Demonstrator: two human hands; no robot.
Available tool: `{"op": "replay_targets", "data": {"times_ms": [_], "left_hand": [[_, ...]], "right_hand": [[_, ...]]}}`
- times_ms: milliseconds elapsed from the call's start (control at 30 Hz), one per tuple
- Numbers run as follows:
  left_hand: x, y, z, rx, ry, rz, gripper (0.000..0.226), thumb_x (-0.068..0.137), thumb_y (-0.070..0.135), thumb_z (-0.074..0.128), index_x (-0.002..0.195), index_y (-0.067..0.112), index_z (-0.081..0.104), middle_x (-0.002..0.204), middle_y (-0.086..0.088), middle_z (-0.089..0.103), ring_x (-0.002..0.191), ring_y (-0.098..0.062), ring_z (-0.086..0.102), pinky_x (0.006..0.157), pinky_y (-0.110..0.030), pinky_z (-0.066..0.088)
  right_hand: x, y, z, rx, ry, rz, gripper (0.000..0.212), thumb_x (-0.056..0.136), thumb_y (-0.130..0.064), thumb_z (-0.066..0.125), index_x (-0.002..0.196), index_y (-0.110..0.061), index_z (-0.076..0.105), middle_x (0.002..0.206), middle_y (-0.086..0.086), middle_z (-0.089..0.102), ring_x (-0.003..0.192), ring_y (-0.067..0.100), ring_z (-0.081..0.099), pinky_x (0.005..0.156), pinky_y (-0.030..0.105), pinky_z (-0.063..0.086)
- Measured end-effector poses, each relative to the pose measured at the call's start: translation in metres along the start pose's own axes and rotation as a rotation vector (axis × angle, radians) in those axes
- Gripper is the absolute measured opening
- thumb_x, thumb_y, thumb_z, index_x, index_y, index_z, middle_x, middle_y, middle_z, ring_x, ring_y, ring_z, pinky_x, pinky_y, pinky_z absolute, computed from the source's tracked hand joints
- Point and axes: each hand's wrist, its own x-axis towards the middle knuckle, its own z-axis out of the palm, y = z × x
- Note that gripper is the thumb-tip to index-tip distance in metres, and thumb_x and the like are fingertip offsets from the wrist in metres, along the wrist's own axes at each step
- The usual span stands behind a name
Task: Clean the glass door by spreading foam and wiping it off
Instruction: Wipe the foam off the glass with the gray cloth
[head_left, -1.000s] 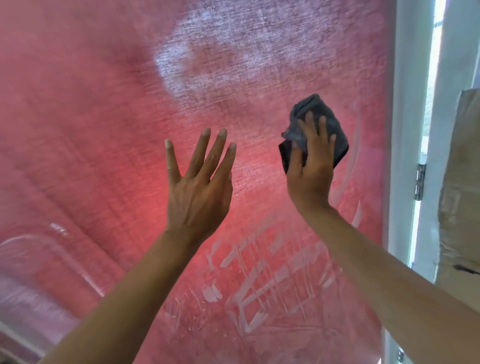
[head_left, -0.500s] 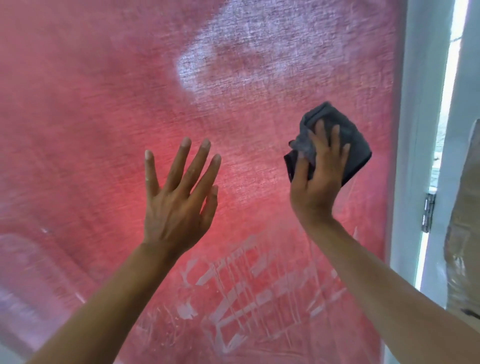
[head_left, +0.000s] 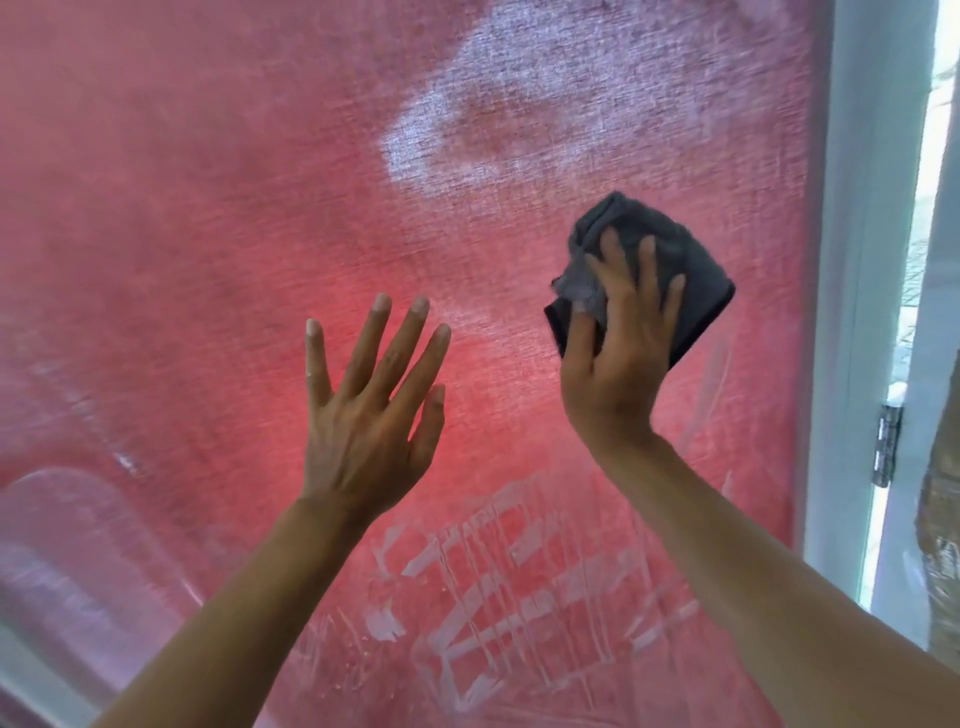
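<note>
We see the glass door (head_left: 208, 260) filling nearly the whole view, with a red woven fabric showing behind the pane. At about 2 o'clock from the middle of the view, our right hand (head_left: 618, 358) presses a dark grey cloth (head_left: 701, 280) flat against the glass. The fingers (head_left: 647, 270) are spread over the bunched cloth and the thumb hooks round its left edge, so the cloth is held between hand and pane. At about 7 o'clock from the cloth, our left hand (head_left: 363, 410) is raised with palm toward the glass, its fingers (head_left: 395, 348) straight, fanned apart and holding nothing; we cannot tell whether they touch the pane or hover just off it.

White foam streaks (head_left: 498, 577) lie on the glass at 6 o'clock, below both hands and between the two forearms, drawn into crossing lines and drips. A paler hazy patch (head_left: 467, 119) sits at 12 o'clock, above the cloth. At 3 o'clock runs the white door frame (head_left: 862, 260), with a dark metal hinge (head_left: 885, 447) on its outer edge. Bright daylight shows through the narrow gap beside it.
</note>
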Motion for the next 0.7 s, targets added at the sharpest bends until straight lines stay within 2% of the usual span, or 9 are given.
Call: {"op": "replay_targets", "data": {"times_ms": [133, 200, 233, 367, 433, 500, 633, 700], "left_hand": [[-0.001, -0.001, 0.002, 0.008, 0.004, 0.004, 0.05, 0.105, 0.024, 0.051, 0.154, 0.015, 0.045, 0.165, -0.007, 0.031, 0.155, -0.032, 0.024, 0.121, -0.07, 0.007], [-0.001, 0.0, 0.003, 0.013, 0.01, 0.0, 0.05, 0.105, 0.024, 0.051, 0.154, 0.015, 0.045, 0.166, -0.006, 0.031, 0.155, -0.032, 0.024, 0.121, -0.07, 0.007], [-0.001, 0.0, 0.003, 0.013, 0.01, 0.0, 0.05, 0.105, 0.024, 0.051, 0.154, 0.015, 0.045, 0.166, -0.006, 0.031, 0.155, -0.032, 0.024, 0.121, -0.07, 0.007], [0.001, 0.0, 0.002, 0.002, 0.001, 0.0, 0.05, 0.104, 0.023, 0.053, 0.153, 0.013, 0.046, 0.165, -0.008, 0.032, 0.154, -0.034, 0.026, 0.121, -0.071, 0.006], [0.0, 0.0, 0.002, -0.001, -0.001, 0.002, 0.05, 0.104, 0.023, 0.053, 0.153, 0.013, 0.046, 0.165, -0.008, 0.033, 0.154, -0.034, 0.025, 0.121, -0.071, 0.006], [0.0, 0.0, 0.003, 0.005, 0.005, 0.006, 0.05, 0.104, 0.023, 0.052, 0.153, 0.014, 0.045, 0.165, -0.008, 0.033, 0.155, -0.034, 0.025, 0.121, -0.071, 0.006], [0.001, 0.001, 0.003, 0.012, 0.018, 0.0, 0.05, 0.104, 0.025, 0.051, 0.153, 0.015, 0.047, 0.165, -0.007, 0.033, 0.155, -0.032, 0.025, 0.12, -0.071, 0.007], [0.001, 0.001, 0.004, 0.012, 0.027, 0.0, 0.049, 0.104, 0.024, 0.052, 0.152, 0.014, 0.048, 0.165, -0.007, 0.034, 0.155, -0.033, 0.026, 0.121, -0.07, 0.007]], "right_hand": [[-0.05, -0.006, -0.014, 0.014, -0.328, -0.412, 0.033, 0.107, -0.022, 0.047, 0.136, -0.015, 0.063, 0.151, 0.0, 0.053, 0.15, 0.023, 0.036, 0.124, 0.051, 0.018], [-0.051, 0.003, -0.025, -0.015, -0.389, -0.534, 0.033, 0.107, -0.021, 0.049, 0.134, -0.015, 0.065, 0.15, -0.002, 0.053, 0.148, 0.021, 0.041, 0.123, 0.048, 0.021], [-0.043, 0.006, -0.026, -0.026, -0.358, -0.506, 0.034, 0.107, -0.021, 0.046, 0.134, -0.014, 0.065, 0.149, -0.001, 0.054, 0.146, 0.022, 0.043, 0.123, 0.048, 0.023], [0.01, 0.002, -0.011, -0.03, -0.07, -0.112, 0.031, 0.107, -0.017, 0.047, 0.132, -0.009, 0.064, 0.147, 0.003, 0.058, 0.147, 0.03, 0.041, 0.126, 0.051, 0.017], [0.018, -0.009, 0.0, -0.007, -0.043, -0.033, 0.03, 0.106, -0.015, 0.05, 0.132, -0.009, 0.064, 0.148, 0.003, 0.057, 0.149, 0.032, 0.038, 0.127, 0.051, 0.014], [0.004, -0.017, 0.002, 0.029, -0.103, -0.109, 0.033, 0.107, -0.018, 0.048, 0.135, -0.009, 0.062, 0.148, 0.004, 0.057, 0.149, 0.031, 0.037, 0.126, 0.051, 0.013], [-0.035, 0.001, -0.019, 0.016, -0.366, -0.547, 0.033, 0.108, -0.021, 0.047, 0.134, -0.012, 0.065, 0.148, 0.0, 0.056, 0.147, 0.024, 0.042, 0.124, 0.05, 0.021], [-0.026, 0.014, -0.025, -0.013, -0.353, -0.561, 0.034, 0.107, -0.02, 0.047, 0.133, -0.012, 0.066, 0.148, -0.002, 0.055, 0.146, 0.023, 0.044, 0.123, 0.049, 0.023]]}}
